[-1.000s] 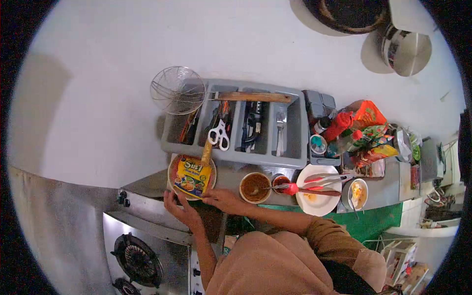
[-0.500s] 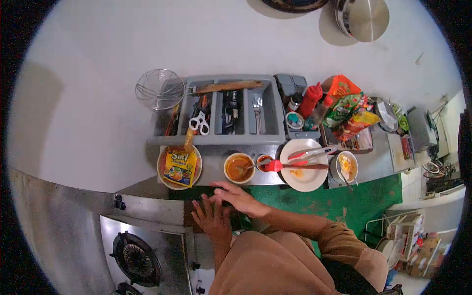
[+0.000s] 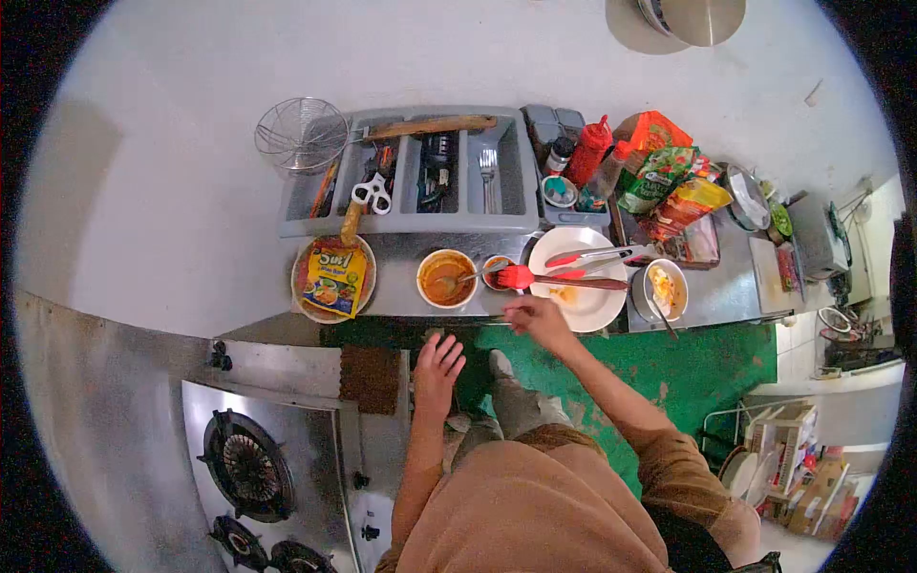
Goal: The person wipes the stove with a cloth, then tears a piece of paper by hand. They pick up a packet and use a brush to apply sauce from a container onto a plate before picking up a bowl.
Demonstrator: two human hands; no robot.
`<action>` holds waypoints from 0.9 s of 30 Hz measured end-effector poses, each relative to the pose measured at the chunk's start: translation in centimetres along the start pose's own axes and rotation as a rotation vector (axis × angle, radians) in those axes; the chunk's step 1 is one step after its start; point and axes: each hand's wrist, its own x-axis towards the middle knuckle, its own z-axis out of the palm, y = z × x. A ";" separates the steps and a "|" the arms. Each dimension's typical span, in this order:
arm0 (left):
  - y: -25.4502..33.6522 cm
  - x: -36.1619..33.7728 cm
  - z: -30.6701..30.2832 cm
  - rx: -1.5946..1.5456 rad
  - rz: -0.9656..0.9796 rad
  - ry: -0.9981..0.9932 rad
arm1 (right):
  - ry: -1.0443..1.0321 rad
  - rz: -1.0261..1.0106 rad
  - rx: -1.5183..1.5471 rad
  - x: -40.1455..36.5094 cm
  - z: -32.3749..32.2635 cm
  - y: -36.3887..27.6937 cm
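Note:
My left hand (image 3: 437,374) hangs in front of the counter's edge, fingers stretched and slightly apart, holding nothing. Just short of the white plate (image 3: 587,307), my right hand (image 3: 541,322) reaches forward with loosely bent fingers and nothing visible in them. On the plate lie red-tipped tongs (image 3: 611,252) and a red basting brush (image 3: 573,281), whose head is by a small cup of red sauce (image 3: 494,273). Left of that, a bowl of orange-brown sauce (image 3: 445,291) has a spoon in it. A yellow seasoning packet (image 3: 334,279) rests on a round dish (image 3: 304,298).
Behind stands a grey cutlery tray (image 3: 411,225) with white-handled scissors (image 3: 372,194), forks and a wire strainer (image 3: 304,136). Sauce bottles (image 3: 589,153) and food packets (image 3: 659,179) are at its right, a bowl with a spoon (image 3: 666,304) nearer. A gas stove (image 3: 246,466) is at lower left.
My hands have come apart: the right has moved right and forward towards the plate, and the left is slightly right of where it was. The view has tilted down a little.

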 end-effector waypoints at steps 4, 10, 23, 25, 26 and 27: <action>-1.0 1.9 2.2 -0.131 0.094 0.053 | -0.114 0.049 0.428 1.8 5.1 1.7; -0.5 4.0 4.8 0.048 0.156 0.258 | -0.078 0.034 0.518 3.3 8.5 1.4; 4.3 7.5 3.0 0.107 0.367 0.416 | -0.235 0.001 0.421 6.6 9.0 3.4; 4.0 7.6 3.2 0.070 0.356 0.446 | -0.168 -0.152 0.295 7.8 9.1 2.8; 3.7 7.8 3.1 0.079 0.355 0.416 | -0.098 -0.304 0.163 8.0 9.2 2.5; 3.5 7.9 3.1 0.087 0.353 0.385 | -0.093 -0.296 0.162 7.8 9.4 2.2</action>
